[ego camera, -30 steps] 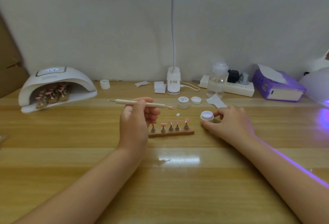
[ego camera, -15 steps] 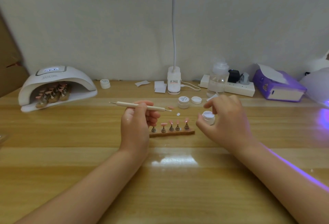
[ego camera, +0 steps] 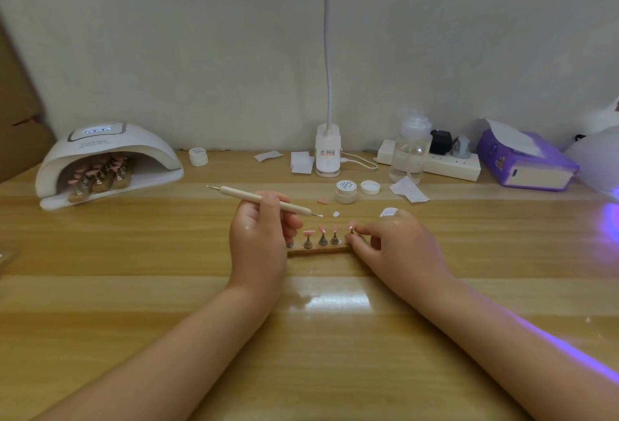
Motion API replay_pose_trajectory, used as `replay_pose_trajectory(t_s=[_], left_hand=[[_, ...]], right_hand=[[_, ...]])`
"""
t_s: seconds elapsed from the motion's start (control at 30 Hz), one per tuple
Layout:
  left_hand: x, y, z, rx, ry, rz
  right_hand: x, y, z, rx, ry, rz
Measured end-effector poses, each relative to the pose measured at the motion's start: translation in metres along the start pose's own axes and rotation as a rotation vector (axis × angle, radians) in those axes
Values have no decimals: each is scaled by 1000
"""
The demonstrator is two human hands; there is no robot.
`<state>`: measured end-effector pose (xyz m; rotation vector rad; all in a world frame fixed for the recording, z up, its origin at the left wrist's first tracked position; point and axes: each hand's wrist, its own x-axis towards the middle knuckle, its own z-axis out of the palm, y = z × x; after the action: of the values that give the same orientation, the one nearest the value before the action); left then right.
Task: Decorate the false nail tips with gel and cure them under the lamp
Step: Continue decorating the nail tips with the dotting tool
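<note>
Both forearms reach in from the bottom of the frame, bare, angling toward the centre. The left hand (ego camera: 259, 236) sits just left of centre, back to the camera, fingers curled round a thin stick-like tool (ego camera: 264, 201) held across the fingertips. The right hand (ego camera: 395, 246) lies just right of centre, palm down, fingers bent and pinching at the end of a small stand (ego camera: 318, 249).

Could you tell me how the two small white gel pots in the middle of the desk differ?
The labelled gel pot stands farther back and has printing on its top; the open gel pot shows a plain pale inside. The labelled one is fully in view beside a loose white lid; the open one is partly hidden behind the right hand. Both are small, white and round, upright on the desk.
</note>
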<state>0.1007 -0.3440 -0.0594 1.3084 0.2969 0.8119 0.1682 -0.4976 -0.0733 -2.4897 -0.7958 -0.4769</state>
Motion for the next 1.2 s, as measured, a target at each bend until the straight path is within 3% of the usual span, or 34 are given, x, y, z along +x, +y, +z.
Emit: replay_pose_trajectory(t_s=[0.27, 0.67, 1.0, 1.2], left_hand=[[-7, -3, 3, 40, -58, 78], [-13, 1, 3, 80, -156, 115], [-9, 2, 10, 73, -89, -262], [-4, 1, 11, 106, -40, -315]], right_hand=[[1, 2, 0, 24, -21, -62], [-3, 2, -4, -1, 88, -162], [-7, -3, -6, 37, 92, -100], [-6, -5, -6, 49, 41, -54]])
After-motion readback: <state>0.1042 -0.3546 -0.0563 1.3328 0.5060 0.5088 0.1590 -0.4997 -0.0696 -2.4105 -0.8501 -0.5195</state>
